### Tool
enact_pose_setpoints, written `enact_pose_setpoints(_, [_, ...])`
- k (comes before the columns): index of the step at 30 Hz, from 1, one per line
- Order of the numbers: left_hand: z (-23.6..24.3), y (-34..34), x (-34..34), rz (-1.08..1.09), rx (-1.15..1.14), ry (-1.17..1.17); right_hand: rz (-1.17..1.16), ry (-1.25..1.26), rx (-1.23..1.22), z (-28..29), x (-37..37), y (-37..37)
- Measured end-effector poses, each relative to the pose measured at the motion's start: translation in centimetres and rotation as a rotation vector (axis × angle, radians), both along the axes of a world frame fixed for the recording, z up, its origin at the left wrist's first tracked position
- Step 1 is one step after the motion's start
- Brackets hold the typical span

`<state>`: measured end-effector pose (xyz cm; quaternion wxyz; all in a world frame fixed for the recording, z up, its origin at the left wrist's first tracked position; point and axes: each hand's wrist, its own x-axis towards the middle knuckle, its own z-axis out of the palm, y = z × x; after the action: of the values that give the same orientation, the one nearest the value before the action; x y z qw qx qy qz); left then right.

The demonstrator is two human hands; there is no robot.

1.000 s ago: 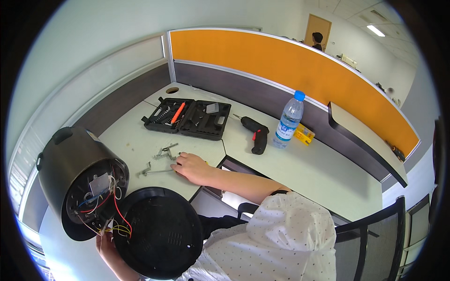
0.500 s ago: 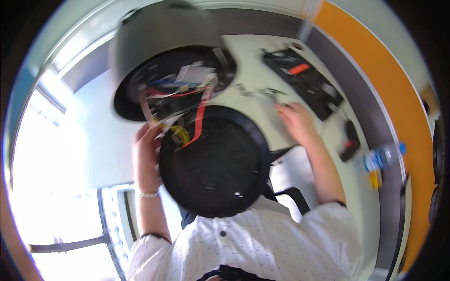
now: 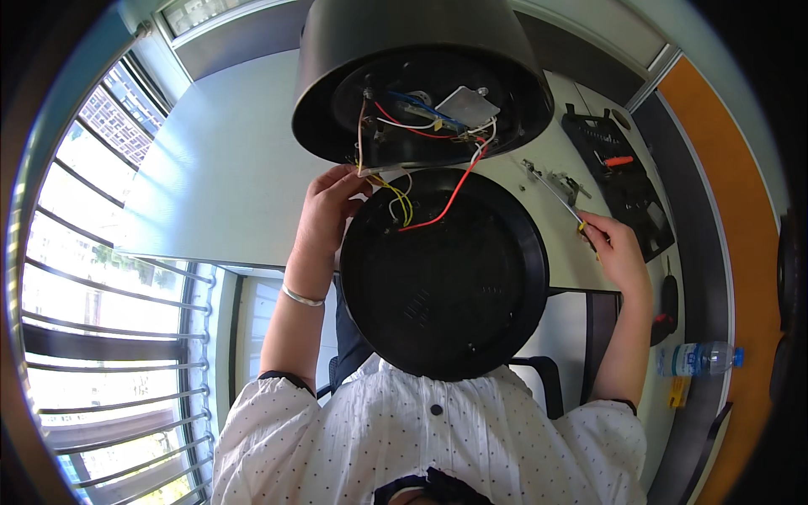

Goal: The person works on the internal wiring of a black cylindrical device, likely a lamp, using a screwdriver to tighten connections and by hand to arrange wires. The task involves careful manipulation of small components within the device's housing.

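A dark grey, round appliance housing (image 3: pixel 421 38) lies on its side, its open underside facing me. Blue, white and red wires and a pale metal plate (image 3: pixel 469 107) show inside. Yellow and red wires (image 3: pixel 402 202) run from it to a round black base cover (image 3: pixel 446 278) near my lap. My left hand (image 3: pixel 330 206) is closed at the cover's far left edge, fingertips pinching the wires where they meet a clear sleeve. My right hand (image 3: pixel 621 252) grips a screwdriver (image 3: pixel 560 198) by its yellow-and-black handle; the shaft points far left over the table.
Small metal parts (image 3: pixel 574 187) lie on the white table (image 3: pixel 202 168) by the screwdriver. A black tool case (image 3: pixel 619 172) with a red-handled tool lies open at right. Nearer stand a black-and-red tool (image 3: pixel 667 307), a water bottle (image 3: pixel 699 359) and a yellow item (image 3: pixel 678 392).
The view has turned, so housing and cover appear further right. My right hand, blurred over the table before, now clearly shows the screwdriver. My left hand remains by the wires.
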<state>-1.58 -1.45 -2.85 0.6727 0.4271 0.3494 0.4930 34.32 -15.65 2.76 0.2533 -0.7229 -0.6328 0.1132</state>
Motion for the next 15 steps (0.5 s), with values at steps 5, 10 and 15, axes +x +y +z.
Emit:
enact_pose_setpoints(5, [-0.2,0.2,-0.3,-0.019,-0.003,-0.045,-0.031,0.219,-0.147,0.7,0.7,0.4])
enact_pose_setpoints(10, [0.7,-0.6,0.2,0.034,0.028,0.056,0.003,0.379,-0.163,0.0,1.6,1.0])
enact_pose_setpoints(15, [0.7,-0.7,-0.3,0.030,0.009,0.072,-0.153,0.460,-0.204,0.1,2.3,1.9])
